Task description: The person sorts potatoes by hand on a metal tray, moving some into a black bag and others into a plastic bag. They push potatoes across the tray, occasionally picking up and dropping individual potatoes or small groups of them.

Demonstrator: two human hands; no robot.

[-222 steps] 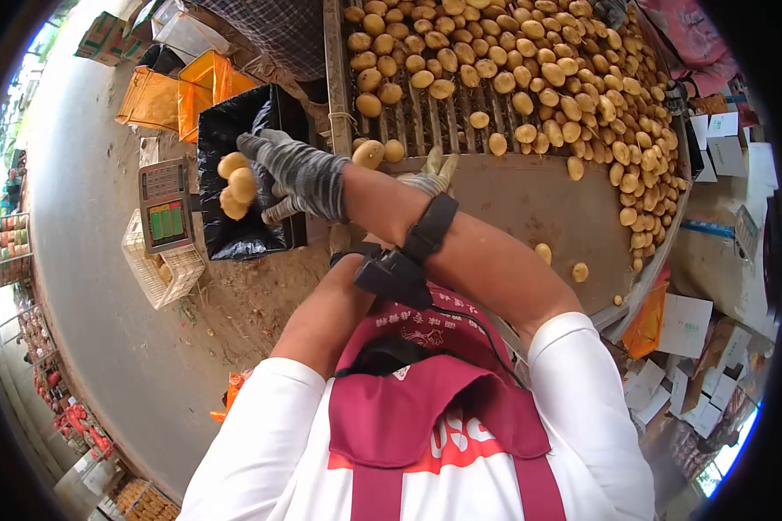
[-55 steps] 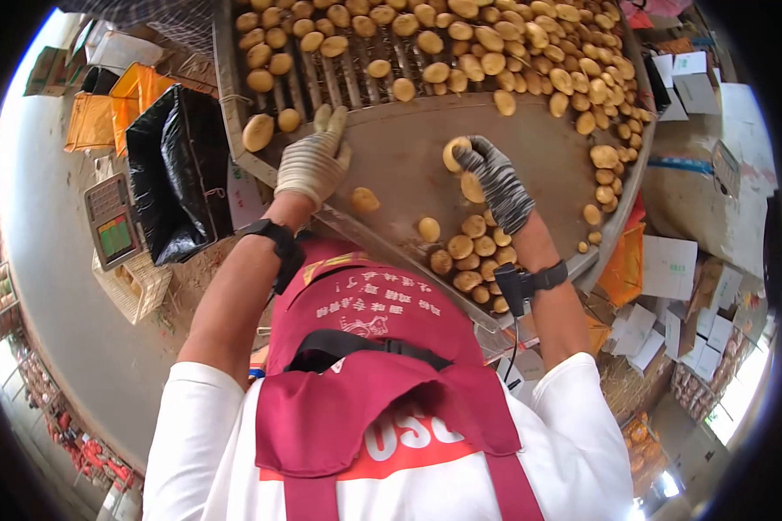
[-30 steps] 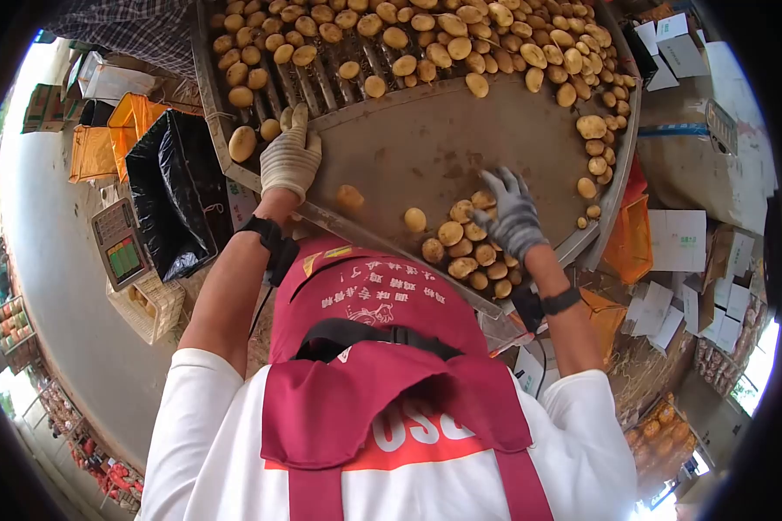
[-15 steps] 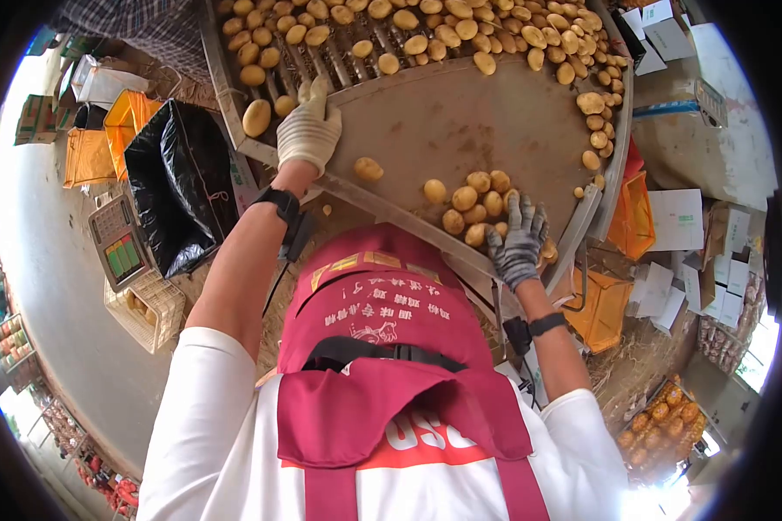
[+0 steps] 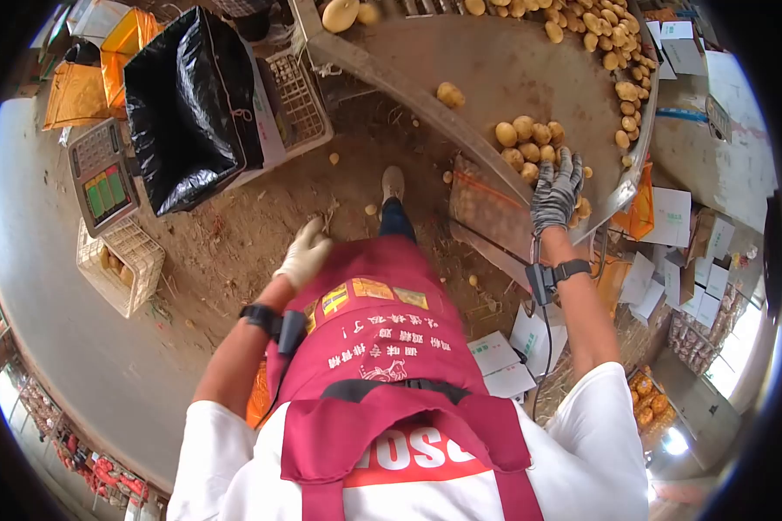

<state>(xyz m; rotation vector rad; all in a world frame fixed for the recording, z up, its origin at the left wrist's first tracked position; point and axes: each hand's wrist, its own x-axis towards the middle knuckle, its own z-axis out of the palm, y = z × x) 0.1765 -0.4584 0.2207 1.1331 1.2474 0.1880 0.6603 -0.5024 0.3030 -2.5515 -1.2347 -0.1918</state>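
- My right hand (image 5: 556, 187), in a grey striped glove, lies on the near edge of the counter (image 5: 495, 61), toward 2 o'clock in my view.
- Its grip is apart: the fingers (image 5: 572, 167) are spread flat and clamped on nothing, their tips touching the heap of potatoes (image 5: 526, 139).
- That heap sits at 11 o'clock from my right hand, bunched close against the counter's near rim.
- A lone potato (image 5: 449, 94) rests on the counter apart from the heap, at 10 o'clock from it.
- More potatoes run along the far rim (image 5: 615, 52), at 1 o'clock from my right hand.
- My left hand (image 5: 304, 252), in a pale glove, hangs off the counter over the dirt floor (image 5: 235, 234), just beside my red apron (image 5: 382, 321).
- Its grip is half curled with the back turned to me, so I cannot tell whether it is closed on anything.
- A black band (image 5: 261, 317) circles my left wrist, another (image 5: 569, 271) my right.
- My shoe (image 5: 393, 182) stands on the dirt at 1 o'clock from my left hand, with two small potatoes on the floor (image 5: 369, 209) near it.
- A black bag (image 5: 191, 95) stands open at 11 o'clock from my left hand.
- A scale (image 5: 100, 178) sits just beside the bag at its 8 o'clock, on a white crate (image 5: 117, 265).
- White cartons (image 5: 669, 217) lie at 3 o'clock from my right hand.
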